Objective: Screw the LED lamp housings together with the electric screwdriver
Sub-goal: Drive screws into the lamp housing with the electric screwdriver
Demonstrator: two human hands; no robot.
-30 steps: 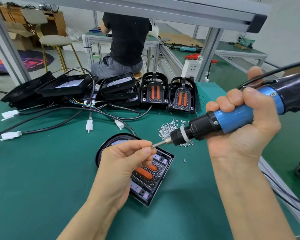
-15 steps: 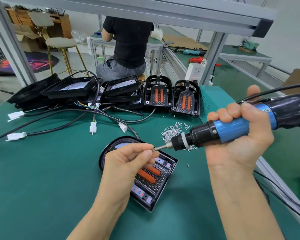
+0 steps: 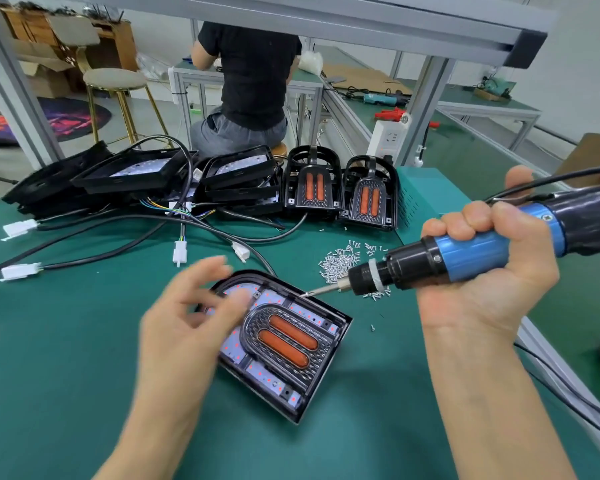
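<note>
A black LED lamp housing [image 3: 284,344] with two orange strips lies flat on the green mat in front of me. My right hand [image 3: 482,271] grips the blue and black electric screwdriver [image 3: 465,254], held almost level, with its bit tip just above the housing's far edge. My left hand [image 3: 187,320] hovers blurred over the housing's left side, fingers spread and holding nothing that I can see. A pile of small silver screws [image 3: 343,265] lies behind the housing, under the screwdriver's nose.
Two upright housings [image 3: 312,188] with orange strips and stacked black lamp frames [image 3: 136,174] stand at the back, with black cables and white connectors [image 3: 179,252] trailing toward me. A teal box [image 3: 426,195] stands at the right. A person sits at the bench beyond.
My left hand has let go of the screwdriver's bit tip and swung left, opening its fingers. The housing under it is now uncovered. The screwdriver has barely moved.
</note>
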